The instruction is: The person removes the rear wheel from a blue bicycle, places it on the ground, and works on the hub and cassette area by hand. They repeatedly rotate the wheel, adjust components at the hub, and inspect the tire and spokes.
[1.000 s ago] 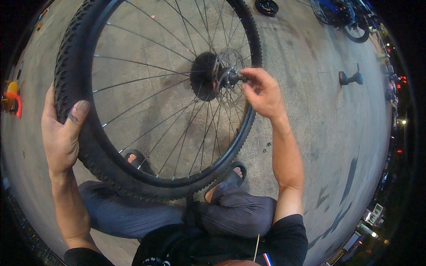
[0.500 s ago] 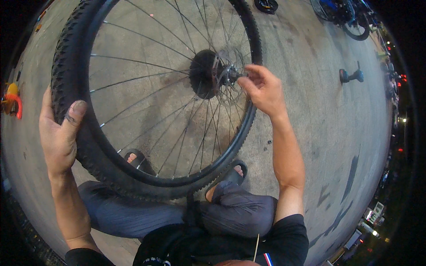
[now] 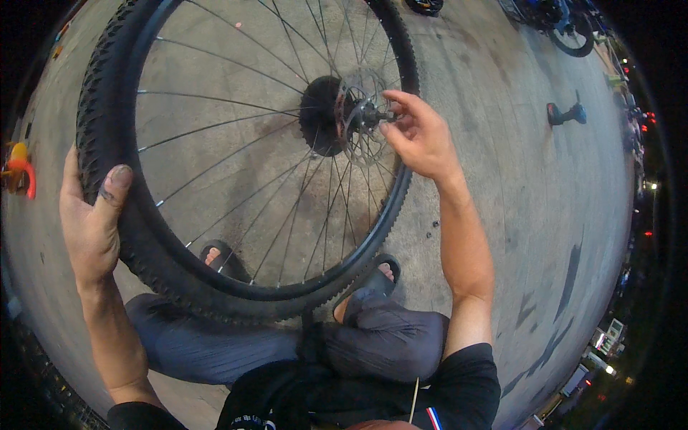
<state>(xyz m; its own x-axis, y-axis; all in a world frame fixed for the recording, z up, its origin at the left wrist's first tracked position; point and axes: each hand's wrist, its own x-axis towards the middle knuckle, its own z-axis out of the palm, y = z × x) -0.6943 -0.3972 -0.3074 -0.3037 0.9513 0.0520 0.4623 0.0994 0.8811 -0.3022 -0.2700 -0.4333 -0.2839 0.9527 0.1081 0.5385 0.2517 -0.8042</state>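
Observation:
A bicycle wheel [image 3: 100,122] with a knobbly black tyre leans upright over my lap, its lower edge near my shins. My left hand [image 3: 93,226] grips the tyre on the left side, thumb over the tread's inner edge. At the hub, my right hand [image 3: 424,140] has its thumb and fingers around the protruding axle end [image 3: 385,116]; the index finger is lifted a little off it. Beside those fingers sits a silver brake disc [image 3: 356,143], with a dark cassette [image 3: 317,118] behind it on the hub.
On the concrete floor to the right lies a cordless drill [image 3: 567,115]. Small dark parts [image 3: 432,229] lie right of the wheel. A bicycle [image 3: 552,21] is at the far right, a round black object [image 3: 424,6] at the top. An orange and yellow object [image 3: 20,168] lies far left.
The wheel has shifted slightly left, and my left hand with it. My right index finger has lifted away from the axle end, opening a gap to the thumb.

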